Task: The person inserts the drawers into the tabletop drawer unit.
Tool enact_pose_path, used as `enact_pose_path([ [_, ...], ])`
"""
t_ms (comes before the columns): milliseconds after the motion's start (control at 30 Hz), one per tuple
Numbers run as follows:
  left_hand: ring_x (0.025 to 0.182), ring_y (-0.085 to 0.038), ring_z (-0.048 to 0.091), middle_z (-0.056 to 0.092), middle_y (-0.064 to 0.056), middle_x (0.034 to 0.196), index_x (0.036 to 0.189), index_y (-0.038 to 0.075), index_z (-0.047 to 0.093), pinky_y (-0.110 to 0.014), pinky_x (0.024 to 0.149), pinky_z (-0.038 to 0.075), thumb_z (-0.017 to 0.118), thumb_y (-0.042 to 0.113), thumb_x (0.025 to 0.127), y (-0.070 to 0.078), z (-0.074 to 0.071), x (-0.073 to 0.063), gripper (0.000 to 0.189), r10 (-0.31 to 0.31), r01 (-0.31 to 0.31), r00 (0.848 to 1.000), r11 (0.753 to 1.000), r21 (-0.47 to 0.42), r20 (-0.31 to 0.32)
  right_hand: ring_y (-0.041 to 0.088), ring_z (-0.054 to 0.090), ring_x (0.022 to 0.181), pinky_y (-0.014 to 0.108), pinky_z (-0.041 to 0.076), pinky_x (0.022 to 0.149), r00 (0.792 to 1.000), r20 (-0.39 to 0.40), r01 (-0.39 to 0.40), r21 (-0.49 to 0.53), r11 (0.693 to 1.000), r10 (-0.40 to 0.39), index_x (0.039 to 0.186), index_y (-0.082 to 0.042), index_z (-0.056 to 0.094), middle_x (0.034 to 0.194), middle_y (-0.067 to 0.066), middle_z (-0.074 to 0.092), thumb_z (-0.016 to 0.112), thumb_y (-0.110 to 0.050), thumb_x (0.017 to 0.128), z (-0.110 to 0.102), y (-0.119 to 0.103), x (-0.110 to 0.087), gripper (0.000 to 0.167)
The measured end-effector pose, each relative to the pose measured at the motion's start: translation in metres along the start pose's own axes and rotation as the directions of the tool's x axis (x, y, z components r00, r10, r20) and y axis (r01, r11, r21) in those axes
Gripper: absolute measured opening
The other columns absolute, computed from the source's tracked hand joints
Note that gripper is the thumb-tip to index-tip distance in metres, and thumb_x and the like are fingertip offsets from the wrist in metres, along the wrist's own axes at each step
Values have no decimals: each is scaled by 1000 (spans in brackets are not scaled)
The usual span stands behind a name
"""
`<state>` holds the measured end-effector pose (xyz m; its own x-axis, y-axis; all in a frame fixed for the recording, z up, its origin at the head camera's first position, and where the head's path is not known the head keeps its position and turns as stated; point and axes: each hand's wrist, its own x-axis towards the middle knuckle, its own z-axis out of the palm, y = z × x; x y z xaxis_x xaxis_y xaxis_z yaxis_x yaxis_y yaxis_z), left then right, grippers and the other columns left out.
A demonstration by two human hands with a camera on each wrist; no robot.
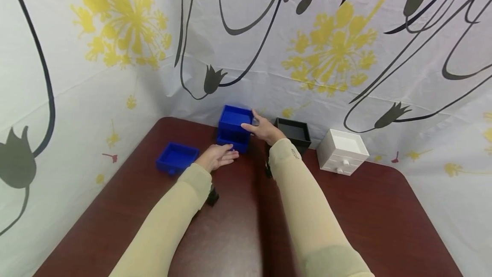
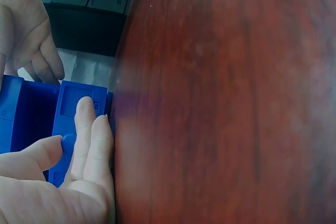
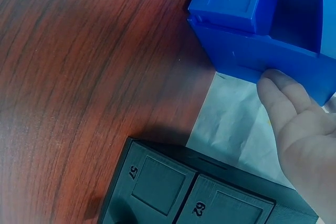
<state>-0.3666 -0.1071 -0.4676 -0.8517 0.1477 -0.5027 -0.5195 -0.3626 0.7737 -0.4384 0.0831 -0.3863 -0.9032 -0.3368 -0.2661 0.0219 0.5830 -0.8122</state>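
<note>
A small blue drawer cabinet (image 1: 235, 116) stands at the table's back edge, its upper slot vacant. Its lower drawer (image 2: 79, 93) sticks out a little from the case. My left hand (image 1: 219, 156) is at that drawer's front, the knob (image 2: 68, 140) between thumb and forefinger, the other fingers extended along the front. Against the cabinet's right side, the fingers of my right hand (image 1: 265, 129) lie nearly straight, while the thumb reaches over the top's front edge. A separate blue drawer (image 1: 177, 158) lies on the table to the left.
Right of the blue cabinet stands a black drawer cabinet (image 1: 294, 134), partly behind my right forearm. Further right is a white drawer cabinet (image 1: 342, 153) with two knobs. A patterned cloth (image 1: 269, 54) hangs behind the dark red table (image 1: 369, 217).
</note>
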Motion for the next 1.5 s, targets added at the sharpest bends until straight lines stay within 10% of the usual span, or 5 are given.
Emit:
enact_pose_path([
  [1500, 119, -29, 66, 64, -21, 132, 150, 2, 46, -38, 99, 52, 59, 19, 105, 8, 3, 11, 50, -9, 9, 1000, 999, 32, -15, 31, 11, 155, 49, 27, 120, 998, -58, 10, -49, 999, -13, 163, -40, 4, 171, 6, 5, 65, -54, 95, 5, 2, -3, 92],
])
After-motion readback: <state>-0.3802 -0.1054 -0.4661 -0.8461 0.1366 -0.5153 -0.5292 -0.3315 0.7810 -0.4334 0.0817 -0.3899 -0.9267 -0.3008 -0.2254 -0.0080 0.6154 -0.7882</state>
